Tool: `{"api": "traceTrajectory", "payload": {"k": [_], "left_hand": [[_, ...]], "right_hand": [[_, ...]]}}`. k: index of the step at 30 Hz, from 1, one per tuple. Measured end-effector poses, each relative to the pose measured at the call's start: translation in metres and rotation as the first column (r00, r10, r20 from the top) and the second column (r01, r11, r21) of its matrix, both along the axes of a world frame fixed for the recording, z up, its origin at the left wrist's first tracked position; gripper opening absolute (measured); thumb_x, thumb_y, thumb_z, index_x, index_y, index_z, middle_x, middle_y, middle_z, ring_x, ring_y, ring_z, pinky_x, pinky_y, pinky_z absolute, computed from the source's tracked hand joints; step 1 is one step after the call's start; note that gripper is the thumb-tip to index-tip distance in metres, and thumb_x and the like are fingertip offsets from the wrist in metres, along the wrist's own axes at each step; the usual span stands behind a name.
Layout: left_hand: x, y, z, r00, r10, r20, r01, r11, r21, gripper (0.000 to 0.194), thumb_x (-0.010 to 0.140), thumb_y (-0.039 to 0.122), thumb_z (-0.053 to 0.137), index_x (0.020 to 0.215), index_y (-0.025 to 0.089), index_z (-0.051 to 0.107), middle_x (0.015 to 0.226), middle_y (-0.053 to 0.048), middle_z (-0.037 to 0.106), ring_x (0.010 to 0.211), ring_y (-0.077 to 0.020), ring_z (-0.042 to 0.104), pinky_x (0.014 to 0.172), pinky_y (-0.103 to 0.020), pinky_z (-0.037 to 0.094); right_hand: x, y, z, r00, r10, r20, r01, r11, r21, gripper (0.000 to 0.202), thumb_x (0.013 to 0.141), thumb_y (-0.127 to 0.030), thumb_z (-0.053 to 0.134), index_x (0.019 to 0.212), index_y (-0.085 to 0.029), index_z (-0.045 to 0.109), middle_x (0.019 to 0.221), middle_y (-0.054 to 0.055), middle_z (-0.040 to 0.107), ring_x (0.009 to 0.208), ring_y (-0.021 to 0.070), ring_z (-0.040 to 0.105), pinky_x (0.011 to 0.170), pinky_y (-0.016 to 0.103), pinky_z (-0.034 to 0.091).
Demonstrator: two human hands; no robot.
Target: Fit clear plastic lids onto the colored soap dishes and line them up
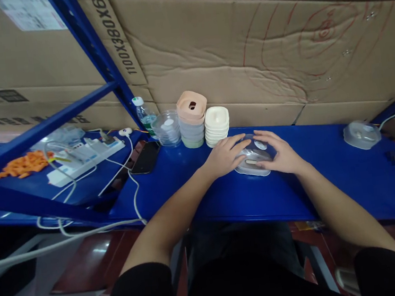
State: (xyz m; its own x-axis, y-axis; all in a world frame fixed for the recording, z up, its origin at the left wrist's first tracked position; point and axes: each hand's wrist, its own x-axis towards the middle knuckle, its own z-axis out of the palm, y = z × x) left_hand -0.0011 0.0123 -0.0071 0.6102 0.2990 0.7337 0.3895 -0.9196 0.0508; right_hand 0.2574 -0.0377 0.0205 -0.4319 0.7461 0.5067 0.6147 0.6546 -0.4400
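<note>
Head view: clear container point(253, 169) rests on the tabletop point(232, 201), gripped from both sides; left hand point(225, 156) and right hand point(280, 154) curl over it, fingers spread. Handling appears midway: container not yet released; whether its parts are fully joined, cannot tell. Similar container point(362, 134) sits well apart, far right. Peach pieces point(191, 105), cream pieces point(217, 119) and clear bowls point(167, 131) stay stacked, seemingly unused.

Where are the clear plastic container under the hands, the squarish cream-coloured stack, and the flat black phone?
Clear plastic container point(253, 152): head view, its visible top.
Squarish cream-coloured stack point(217, 128): head view, its ridged side.
Flat black phone point(146, 157): head view, its face.
</note>
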Motion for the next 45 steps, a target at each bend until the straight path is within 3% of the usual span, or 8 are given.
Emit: {"api": "traceTrajectory", "payload": {"k": [8,14,18,24,33,38,41,45], "left_hand": [[-0.015,0.004,0.005,0.966,0.073,0.248,-0.081,0.996,0.021,0.026,0.108,0.025,0.049,0.117,0.019,0.073,0.114,-0.009,0.080,0.110,-0.0174,0.076,0.098,-0.034,0.061],[-0.018,0.012,0.001,0.907,0.157,0.390,-0.157,0.987,-0.034,0.024,0.106,0.026,0.053,0.109,0.016,0.075,0.099,-0.009,0.081,0.090,-0.0159,0.078,0.082,-0.027,0.061],[-0.012,0.009,-0.001,0.902,0.108,0.418,-0.142,0.989,0.049,0.025,0.104,0.023,0.057,0.123,0.014,0.070,0.092,-0.005,0.081,0.066,-0.0107,0.072,0.067,-0.022,0.059],[-0.011,-0.002,0.007,0.981,-0.079,0.175,0.048,0.983,0.175,0.032,0.107,0.038,0.051,0.128,0.018,0.064,0.133,-0.014,0.074,0.114,-0.0193,0.075,0.084,-0.029,0.063],[-0.032,0.022,-0.001,0.988,0.010,0.153,-0.046,0.972,0.231,0.058,0.103,0.074,0.035,0.103,0.024,0.064,0.151,-0.017,0.061,0.095,-0.0175,0.075,0.077,-0.032,0.062],[-0.085,0.054,0.011,0.670,0.325,0.668,-0.509,0.856,0.094,0.070,0.097,0.084,0.029,0.100,0.022,0.061,0.146,-0.017,0.058,0.135,-0.0302,0.061,0.110,-0.053,0.051],[-0.121,0.066,0.018,0.398,0.551,0.733,-0.693,0.704,-0.152,0.059,0.102,0.074,0.036,0.110,0.021,0.060,0.154,-0.019,0.050,0.144,-0.0307,0.052,0.118,-0.055,0.043],[-0.141,0.071,0.012,0.284,0.683,0.673,-0.733,0.607,-0.307,0.042,0.106,0.055,0.043,0.119,0.019,0.059,0.156,-0.022,0.049,0.152,-0.0296,0.043,0.123,-0.051,0.036]], "right_hand": [[-0.012,-0.018,0.001,0.980,0.074,-0.186,-0.089,0.993,-0.074,0.118,0.060,-0.075,0.089,0.161,-0.036,0.041,0.167,0.009,0.044,0.143,0.0406,0.055,0.102,0.055,0.061],[-0.023,-0.031,-0.004,0.997,0.038,-0.063,-0.036,0.999,0.034,0.070,0.081,-0.055,0.082,0.145,-0.035,0.061,0.138,0.006,0.073,0.115,0.0313,0.075,0.091,0.047,0.066],[-0.021,-0.029,-0.009,0.916,-0.086,-0.391,0.131,0.987,0.092,0.038,0.097,-0.050,0.065,0.127,-0.028,0.070,0.109,0.006,0.083,0.083,0.0248,0.081,0.072,0.039,0.067],[-0.008,-0.008,0.003,0.611,-0.167,-0.774,0.125,0.986,-0.114,0.023,0.098,-0.049,0.067,0.103,-0.027,0.069,0.078,0.001,0.080,0.040,0.0135,0.062,0.038,0.026,0.046],[-0.007,0.003,0.000,0.568,-0.221,-0.793,-0.041,0.954,-0.296,0.046,0.093,-0.068,0.063,0.114,-0.028,0.067,0.083,0.003,0.079,0.043,0.0159,0.064,0.041,0.031,0.051],[-0.003,0.006,-0.001,0.579,-0.260,-0.773,0.003,0.949,-0.316,0.041,0.089,-0.060,0.073,0.112,-0.027,0.066,0.086,0.001,0.080,0.048,0.0140,0.067,0.046,0.027,0.052],[0.000,0.011,-0.004,0.597,-0.315,-0.738,0.044,0.931,-0.362,0.040,0.085,-0.057,0.077,0.107,-0.025,0.068,0.082,0.001,0.079,0.048,0.0134,0.067,0.046,0.027,0.053],[0.003,0.019,-0.012,0.625,-0.388,-0.677,0.122,0.906,-0.405,0.045,0.079,-0.058,0.082,0.104,-0.022,0.070,0.079,0.002,0.078,0.047,0.0133,0.065,0.046,0.027,0.053]]}}
